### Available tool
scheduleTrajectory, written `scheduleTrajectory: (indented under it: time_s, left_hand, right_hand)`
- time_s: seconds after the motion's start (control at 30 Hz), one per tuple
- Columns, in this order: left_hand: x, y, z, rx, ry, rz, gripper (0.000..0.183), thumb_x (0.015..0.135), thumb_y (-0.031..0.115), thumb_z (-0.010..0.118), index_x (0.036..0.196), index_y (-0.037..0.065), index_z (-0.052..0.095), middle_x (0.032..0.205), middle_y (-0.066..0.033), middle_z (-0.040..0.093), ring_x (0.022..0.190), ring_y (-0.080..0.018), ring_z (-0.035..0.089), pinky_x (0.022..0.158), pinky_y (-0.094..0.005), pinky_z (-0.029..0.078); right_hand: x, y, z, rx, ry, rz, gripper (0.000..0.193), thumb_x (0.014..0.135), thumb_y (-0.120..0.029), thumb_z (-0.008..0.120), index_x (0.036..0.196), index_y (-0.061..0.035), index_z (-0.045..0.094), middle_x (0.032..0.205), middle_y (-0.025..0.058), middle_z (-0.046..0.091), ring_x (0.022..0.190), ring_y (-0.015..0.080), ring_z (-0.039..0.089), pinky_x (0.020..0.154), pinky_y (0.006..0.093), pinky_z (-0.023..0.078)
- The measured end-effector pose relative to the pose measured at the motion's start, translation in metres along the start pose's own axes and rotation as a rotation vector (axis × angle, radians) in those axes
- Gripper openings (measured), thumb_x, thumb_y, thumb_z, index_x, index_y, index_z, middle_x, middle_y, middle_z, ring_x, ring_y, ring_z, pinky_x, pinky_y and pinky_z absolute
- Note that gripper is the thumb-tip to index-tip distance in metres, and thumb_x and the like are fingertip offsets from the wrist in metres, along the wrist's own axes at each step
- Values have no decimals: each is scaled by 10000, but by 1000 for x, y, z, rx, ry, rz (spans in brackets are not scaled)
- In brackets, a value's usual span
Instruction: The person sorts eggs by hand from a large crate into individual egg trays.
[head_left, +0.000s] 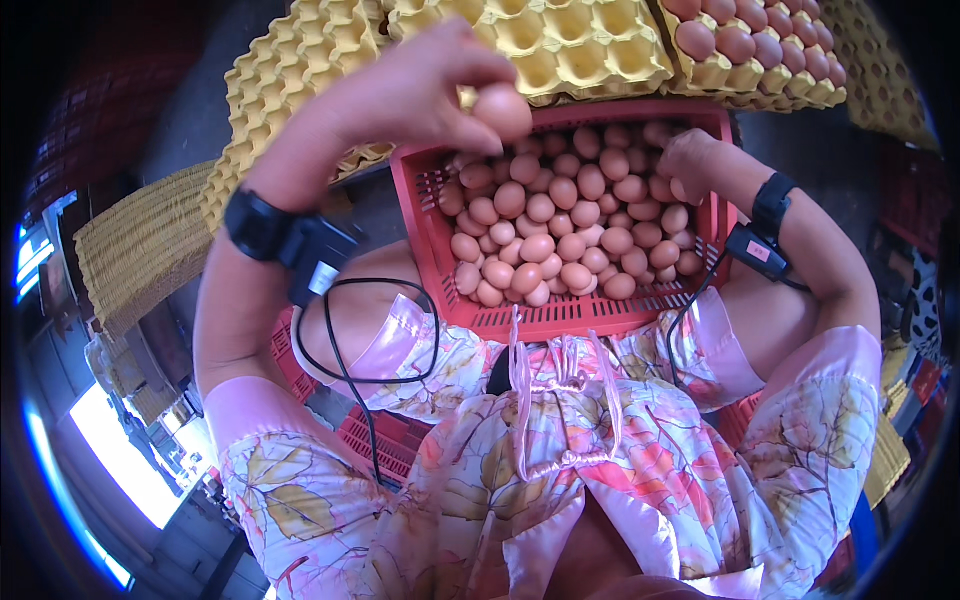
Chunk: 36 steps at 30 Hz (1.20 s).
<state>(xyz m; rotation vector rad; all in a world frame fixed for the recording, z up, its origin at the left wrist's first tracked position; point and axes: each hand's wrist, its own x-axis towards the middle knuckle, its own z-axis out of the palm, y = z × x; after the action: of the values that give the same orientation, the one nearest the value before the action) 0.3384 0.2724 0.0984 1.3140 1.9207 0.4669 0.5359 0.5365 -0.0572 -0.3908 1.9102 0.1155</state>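
Note:
A red plastic crate [570, 318] full of loose brown eggs [562, 192] sits between my knees. Above its far left corner my left hand [430, 95] is closed around a brown egg [503, 112], gripped between thumb and fingers. The egg is in the air in front of a yellow egg tray [580, 50] whose visible cups hold nothing. My right hand [692, 163] reaches over the crate's right side, its fingers curled down among the eggs at the far right. What those fingers hold is hidden beneath the hand.
Behind the crate on the right, another yellow tray [770, 82] carries rows of brown eggs. More yellow trays [285, 85] lean at the far left, and a stack of trays [150, 240] stands farther left. Black cables [437, 340] loop from the wrist devices over my lap.

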Motion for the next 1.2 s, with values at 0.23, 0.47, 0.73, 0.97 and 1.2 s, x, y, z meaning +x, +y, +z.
scheduleTrajectory:
  time_s: [0.23, 0.47, 0.73, 0.97, 1.2]
  left_hand:
    - [4, -34, 131, 324, -526, 1, 418, 715, 293, 792, 1094, 146, 695, 1126, -200, 579, 919, -376, 621, 798, -415, 527]
    - [-23, -104, 234, 71, -428, -256, 218, 867, 247, 592, 1011, 132, 708, 1113, -172, 602, 958, -333, 662, 759, -415, 552]
    - [-28, -35, 127, 175, -463, 46, 400, 789, 242, 723, 1175, 145, 683, 1181, -167, 583, 1083, -329, 612, 807, -398, 551]
    - [34, -82, -17, -40, 508, -62, 302, 862, 274, 690, 1086, 72, 679, 1026, -156, 665, 927, -339, 649, 801, -395, 538]
    - [119, -125, -65, 441, 552, -93, 425, 792, 172, 730, 1189, 88, 603, 1170, -137, 629, 1055, -364, 612, 873, -417, 517]
  right_hand:
    - [-47, 0, -30, 326, 386, -271, 313, 695, -194, 728, 994, -104, 737, 1067, 140, 694, 986, 301, 667, 820, 409, 552]
    - [-63, 25, -195, 412, 1446, -246, 237, 817, -94, 677, 1038, -46, 606, 948, 118, 676, 826, 283, 666, 733, 376, 533]
    - [21, 88, -240, 192, 1423, 129, 400, 756, -100, 740, 1130, -67, 602, 1026, 109, 651, 942, 324, 637, 819, 347, 524]
    - [1, 89, -254, 1831, 1430, -656, 232, 929, -300, 682, 1042, -101, 640, 981, -2, 631, 899, 127, 618, 782, 290, 525]
    - [20, 64, -279, 185, 1342, 53, 275, 783, -154, 734, 1021, -54, 641, 980, 131, 658, 916, 369, 642, 789, 431, 527]
